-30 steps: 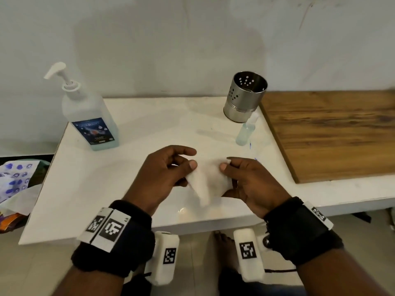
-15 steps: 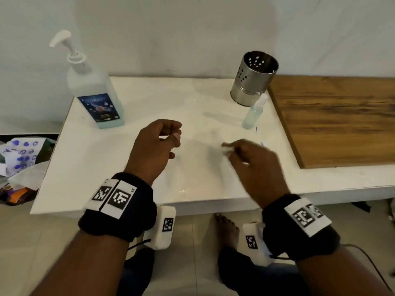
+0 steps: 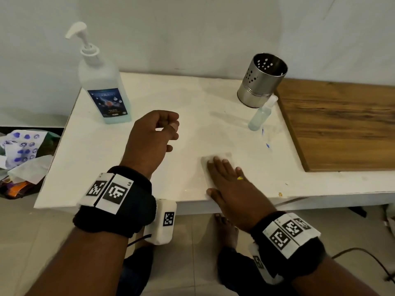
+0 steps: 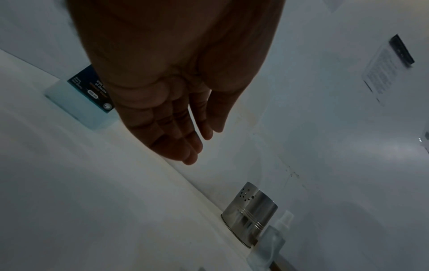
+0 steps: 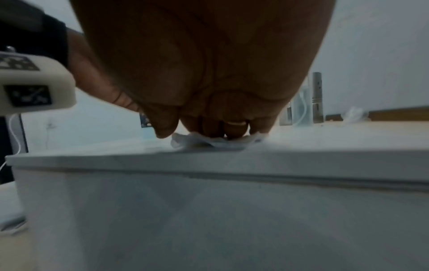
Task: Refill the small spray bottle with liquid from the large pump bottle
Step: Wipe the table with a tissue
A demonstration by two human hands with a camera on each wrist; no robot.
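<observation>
- Tissue (image 3: 215, 167) flat near front edge of white bench (image 3: 102, 159) — pressed under straight fingers of right hand (image 3: 229, 184).
- Left hand (image 3: 149, 138) above bench, grip loosely curled, holding nothing.
- Large pump bottle (image 3: 102, 86) upright at back-left corner.
- Small spray bottle (image 3: 261, 114) upright just beside steel perforated cup (image 3: 261, 81) — well apart from both hands, near wooden board (image 3: 342, 124).
</observation>
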